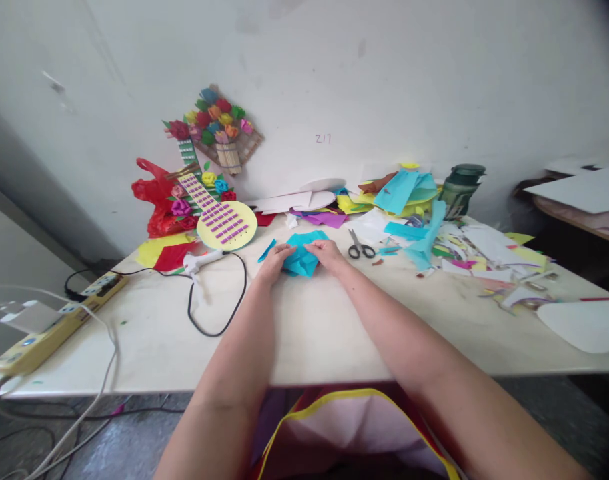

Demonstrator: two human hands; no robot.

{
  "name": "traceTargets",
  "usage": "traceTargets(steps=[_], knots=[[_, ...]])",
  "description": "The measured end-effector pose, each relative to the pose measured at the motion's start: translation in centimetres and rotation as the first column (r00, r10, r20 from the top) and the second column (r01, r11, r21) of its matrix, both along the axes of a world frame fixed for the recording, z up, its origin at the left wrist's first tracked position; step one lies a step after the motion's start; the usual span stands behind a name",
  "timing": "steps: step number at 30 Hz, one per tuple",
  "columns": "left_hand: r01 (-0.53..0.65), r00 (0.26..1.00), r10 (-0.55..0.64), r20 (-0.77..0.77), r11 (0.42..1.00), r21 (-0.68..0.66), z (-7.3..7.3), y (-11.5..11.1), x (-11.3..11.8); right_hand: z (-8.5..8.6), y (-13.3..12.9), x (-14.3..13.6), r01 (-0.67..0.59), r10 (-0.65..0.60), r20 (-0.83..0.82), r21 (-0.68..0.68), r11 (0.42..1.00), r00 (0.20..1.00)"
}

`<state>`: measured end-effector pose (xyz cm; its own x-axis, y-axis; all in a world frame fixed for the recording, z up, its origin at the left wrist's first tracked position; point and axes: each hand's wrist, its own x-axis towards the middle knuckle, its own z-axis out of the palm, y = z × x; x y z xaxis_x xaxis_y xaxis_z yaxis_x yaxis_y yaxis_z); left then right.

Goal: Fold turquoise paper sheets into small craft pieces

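Between my hands is a creased piece of blue crepe paper (304,257), just above or on the white table (329,327). My left hand (278,260) is closed on its left edge. The fingers of my right hand (328,255) pinch its right side. A narrow blue paper strip (267,250) lies beside my left hand. Just right of my right hand rest scissors (360,245) with black handles. To the left lies a white glue gun (203,261) with a black cord.
A power strip (59,327) with cables runs along the left edge. Behind stand a yellow paddle-shaped craft piece (227,227), a red plastic bag (159,200) and a paper flower basket (228,158). Paper scraps (479,257) and a green bottle (461,190) are at the right.
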<state>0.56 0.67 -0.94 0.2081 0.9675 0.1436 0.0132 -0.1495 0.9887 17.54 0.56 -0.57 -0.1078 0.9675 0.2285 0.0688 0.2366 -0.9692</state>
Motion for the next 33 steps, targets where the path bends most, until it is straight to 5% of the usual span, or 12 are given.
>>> traceTargets(steps=[19, 33], knots=[[0.122, 0.986, -0.109, 0.124, 0.987, -0.102, -0.2, 0.1, 0.0, -0.8, 0.8, 0.2, -0.099, 0.018, -0.374, -0.197, 0.975, 0.927], [0.088, 0.986, -0.071, 0.148, 0.99, -0.107, -0.2, 0.1, -0.2, -0.5, 0.6, 0.3, -0.144, 0.043, -0.414, -0.215, 0.966, 0.909]])
